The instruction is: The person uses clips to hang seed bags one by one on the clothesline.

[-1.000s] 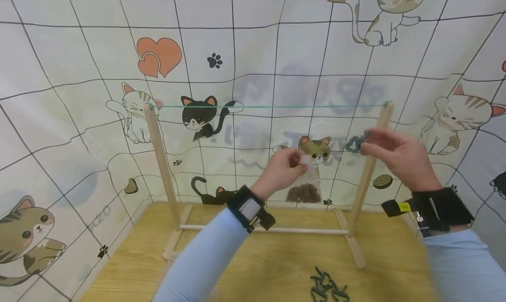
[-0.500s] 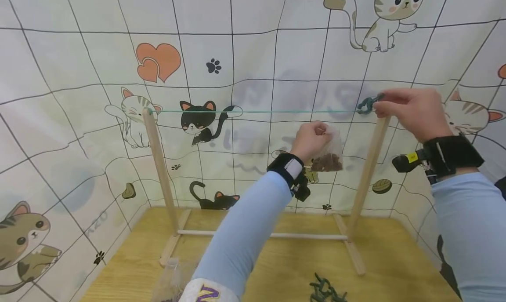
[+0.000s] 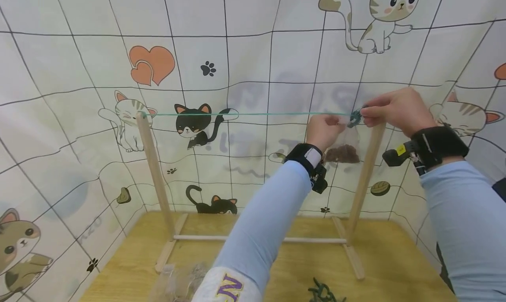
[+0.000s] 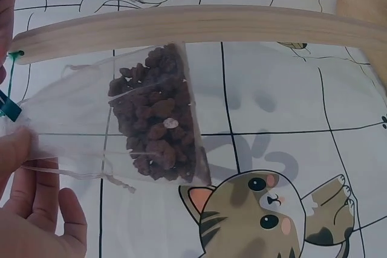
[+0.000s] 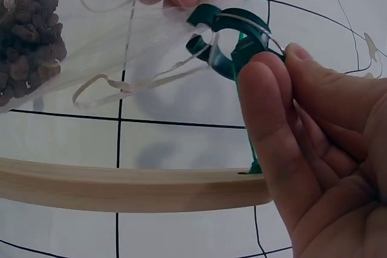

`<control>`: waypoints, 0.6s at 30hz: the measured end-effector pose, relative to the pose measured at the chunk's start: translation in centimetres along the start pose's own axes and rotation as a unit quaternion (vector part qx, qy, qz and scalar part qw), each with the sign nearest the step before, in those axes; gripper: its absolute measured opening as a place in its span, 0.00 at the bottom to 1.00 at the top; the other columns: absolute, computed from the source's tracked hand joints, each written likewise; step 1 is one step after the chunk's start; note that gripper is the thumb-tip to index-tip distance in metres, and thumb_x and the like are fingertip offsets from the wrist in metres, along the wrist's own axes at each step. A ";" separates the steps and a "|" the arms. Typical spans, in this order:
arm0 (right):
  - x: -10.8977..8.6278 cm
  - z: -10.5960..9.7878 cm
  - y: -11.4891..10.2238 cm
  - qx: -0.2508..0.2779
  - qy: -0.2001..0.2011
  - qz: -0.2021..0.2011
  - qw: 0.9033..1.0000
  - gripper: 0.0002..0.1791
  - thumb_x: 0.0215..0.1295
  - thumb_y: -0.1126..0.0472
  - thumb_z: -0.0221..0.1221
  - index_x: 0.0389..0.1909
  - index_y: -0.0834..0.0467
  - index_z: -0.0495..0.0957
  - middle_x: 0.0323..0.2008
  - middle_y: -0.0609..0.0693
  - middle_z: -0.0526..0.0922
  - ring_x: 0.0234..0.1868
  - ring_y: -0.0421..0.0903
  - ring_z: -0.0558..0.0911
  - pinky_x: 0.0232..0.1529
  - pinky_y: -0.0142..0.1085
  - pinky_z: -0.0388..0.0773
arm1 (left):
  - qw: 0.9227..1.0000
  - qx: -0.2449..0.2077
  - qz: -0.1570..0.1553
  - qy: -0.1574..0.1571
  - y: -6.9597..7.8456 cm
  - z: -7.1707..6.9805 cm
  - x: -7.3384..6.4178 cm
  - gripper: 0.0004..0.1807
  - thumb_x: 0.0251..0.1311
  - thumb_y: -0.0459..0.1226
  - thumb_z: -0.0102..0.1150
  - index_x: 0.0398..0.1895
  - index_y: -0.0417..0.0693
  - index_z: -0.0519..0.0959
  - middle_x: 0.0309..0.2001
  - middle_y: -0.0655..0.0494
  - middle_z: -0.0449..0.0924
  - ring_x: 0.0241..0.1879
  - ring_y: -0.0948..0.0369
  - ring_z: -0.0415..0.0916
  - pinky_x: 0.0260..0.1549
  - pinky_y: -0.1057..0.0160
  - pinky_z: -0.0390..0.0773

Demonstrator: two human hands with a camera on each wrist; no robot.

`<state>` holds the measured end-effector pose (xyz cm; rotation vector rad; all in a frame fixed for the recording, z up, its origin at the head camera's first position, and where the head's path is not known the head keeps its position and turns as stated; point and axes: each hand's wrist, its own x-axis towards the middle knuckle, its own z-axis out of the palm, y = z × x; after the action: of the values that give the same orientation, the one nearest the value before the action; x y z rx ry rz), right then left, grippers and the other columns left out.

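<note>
One left hand [image 3: 325,131] is pinching one drawstring pouch [image 4: 151,119], the right hand [image 3: 399,112] one green clip [image 3: 355,118], cat-print wall [image 3: 253,58] backing a wooden tabletop [image 3: 395,262].

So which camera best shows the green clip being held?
The right wrist view: the clip appears large, its curved shape plain. The head view shows it small; the left wrist view catches only a piece at its left edge.

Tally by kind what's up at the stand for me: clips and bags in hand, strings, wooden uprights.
Green clip, in the right hand: 1
Sheer bag, in the left hand: 1
Green string: 1
Wooden uprights, left upright and right upright: 2
Total: 5
</note>
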<state>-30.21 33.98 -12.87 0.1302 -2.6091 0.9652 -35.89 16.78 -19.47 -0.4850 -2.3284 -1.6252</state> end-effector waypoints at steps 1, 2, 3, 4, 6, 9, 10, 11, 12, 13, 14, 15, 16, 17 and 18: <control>0.1 0.0 -0.1 0.000 -0.005 0.002 1.000 0.31 0.70 0.49 0.67 0.65 0.67 0.77 0.31 0.45 0.91 0.32 0.29 0.81 0.63 0.65 0.64 | 1.000 -0.005 0.000 0.006 0.1 0.0 0.0 0.10 0.63 0.39 0.73 0.46 0.50 0.89 0.45 0.61 0.89 0.45 0.65 0.84 0.43 0.70 0.79; 0.2 0.1 -0.2 0.003 -0.011 0.004 1.000 0.31 0.71 0.50 0.66 0.65 0.67 0.76 0.31 0.46 0.91 0.32 0.30 0.82 0.63 0.65 0.64 | 1.000 -0.011 0.000 0.010 0.2 -0.1 0.0 0.09 0.62 0.39 0.73 0.45 0.50 0.89 0.44 0.61 0.89 0.44 0.65 0.84 0.42 0.70 0.79; 0.4 0.1 -0.3 0.004 -0.016 0.005 1.000 0.31 0.71 0.50 0.66 0.65 0.68 0.76 0.31 0.46 0.91 0.32 0.31 0.84 0.62 0.64 0.65 | 1.000 -0.017 0.000 0.013 0.3 -0.1 -0.1 0.09 0.62 0.39 0.73 0.45 0.50 0.89 0.43 0.60 0.90 0.43 0.65 0.84 0.42 0.70 0.79; 0.4 0.2 -0.4 0.007 -0.020 0.006 1.000 0.31 0.71 0.51 0.66 0.65 0.68 0.76 0.30 0.47 0.91 0.31 0.32 0.85 0.62 0.64 0.65 | 1.000 -0.018 0.003 0.015 0.4 -0.1 -0.2 0.09 0.62 0.39 0.73 0.44 0.50 0.89 0.42 0.61 0.90 0.43 0.65 0.84 0.41 0.70 0.79; 0.5 0.2 -0.5 0.008 -0.033 0.004 0.999 0.31 0.71 0.51 0.66 0.65 0.69 0.75 0.31 0.48 0.91 0.31 0.34 0.87 0.63 0.64 0.65 | 1.000 -0.014 0.007 0.018 0.5 -0.2 -0.3 0.09 0.61 0.40 0.74 0.43 0.51 0.89 0.41 0.61 0.90 0.42 0.66 0.84 0.39 0.71 0.78; 0.5 0.2 -0.5 -0.003 -0.049 0.001 0.999 0.33 0.71 0.49 0.65 0.66 0.69 0.74 0.33 0.50 0.92 0.32 0.35 0.87 0.64 0.67 0.63 | 1.000 -0.004 0.017 0.023 0.5 -0.3 -0.4 0.09 0.61 0.41 0.74 0.43 0.51 0.90 0.41 0.62 0.90 0.41 0.67 0.83 0.38 0.73 0.77; 0.5 0.1 -0.5 -0.011 -0.055 0.000 0.998 0.35 0.71 0.47 0.65 0.67 0.69 0.73 0.34 0.51 0.92 0.33 0.36 0.87 0.65 0.69 0.62 | 1.000 -0.003 0.019 0.023 0.5 -0.3 -0.3 0.09 0.62 0.41 0.74 0.43 0.51 0.90 0.40 0.62 0.90 0.40 0.67 0.83 0.37 0.73 0.77; 0.5 0.1 -0.5 -0.018 -0.062 -0.001 0.998 0.36 0.71 0.46 0.65 0.68 0.69 0.72 0.35 0.53 0.92 0.35 0.39 0.88 0.65 0.71 0.60 | 1.000 -0.005 0.018 0.022 0.5 -0.3 -0.3 0.08 0.62 0.40 0.74 0.43 0.51 0.90 0.40 0.62 0.90 0.40 0.67 0.83 0.36 0.73 0.77; 0.5 0.0 -0.5 -0.024 -0.070 0.000 0.997 0.38 0.71 0.44 0.65 0.69 0.69 0.71 0.36 0.54 0.92 0.38 0.42 0.89 0.65 0.73 0.58 | 1.000 -0.009 0.016 0.021 0.4 -0.4 -0.3 0.08 0.62 0.40 0.73 0.43 0.51 0.90 0.40 0.62 0.90 0.39 0.67 0.83 0.36 0.72 0.77; 0.4 0.0 -0.6 -0.030 -0.078 0.003 0.996 0.40 0.70 0.42 0.65 0.70 0.68 0.70 0.37 0.55 0.91 0.40 0.45 0.89 0.64 0.75 0.56 | 1.000 -0.012 0.011 0.019 0.3 -0.4 -0.4 0.08 0.62 0.40 0.73 0.43 0.51 0.89 0.40 0.62 0.89 0.39 0.66 0.82 0.35 0.72 0.77; 0.4 -0.1 -0.6 -0.031 -0.087 0.004 0.996 0.42 0.70 0.41 0.64 0.70 0.68 0.69 0.39 0.56 0.91 0.43 0.49 0.90 0.64 0.77 0.54 | 1.000 -0.017 0.006 0.016 0.3 -0.4 -0.5 0.08 0.62 0.40 0.73 0.43 0.50 0.89 0.40 0.61 0.89 0.39 0.66 0.82 0.35 0.71 0.77; 0.4 -0.1 -0.6 -0.033 -0.095 0.007 0.995 0.43 0.69 0.40 0.64 0.71 0.68 0.68 0.40 0.56 0.91 0.44 0.51 0.89 0.63 0.78 0.52 | 1.000 -0.018 0.000 0.010 0.2 -0.5 -0.6 0.09 0.63 0.39 0.73 0.44 0.50 0.88 0.40 0.61 0.88 0.39 0.65 0.82 0.35 0.71 0.78; 0.3 -0.1 -0.6 -0.035 -0.102 0.009 0.994 0.44 0.69 0.39 0.64 0.72 0.68 0.66 0.40 0.57 0.91 0.46 0.53 0.89 0.62 0.80 0.51 | 1.000 -0.023 -0.006 0.003 0.1 -0.6 -0.8 0.09 0.63 0.38 0.72 0.45 0.49 0.88 0.40 0.60 0.88 0.39 0.65 0.82 0.34 0.70 0.78; 0.3 -0.1 -0.6 -0.034 -0.109 0.011 0.993 0.45 0.70 0.39 0.64 0.73 0.69 0.65 0.41 0.58 0.91 0.46 0.54 0.89 0.61 0.80 0.51 | 1.000 -0.023 -0.013 -0.005 0.1 -0.8 -1.1 0.10 0.63 0.38 0.72 0.47 0.48 0.87 0.41 0.59 0.87 0.39 0.65 0.81 0.34 0.70 0.78; 0.3 0.0 -0.6 -0.034 -0.113 0.013 0.993 0.45 0.70 0.39 0.63 0.73 0.69 0.64 0.41 0.58 0.91 0.45 0.53 0.89 0.61 0.80 0.52 | 0.999 -0.022 -0.018 -0.014 -0.1 -1.0 -1.4 0.11 0.64 0.37 0.70 0.49 0.47 0.86 0.42 0.59 0.87 0.39 0.64 0.81 0.35 0.70 0.77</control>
<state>-30.32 33.54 -12.39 0.1982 -2.8534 0.9174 -34.57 15.62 -19.74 -0.4812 -2.3397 -1.6997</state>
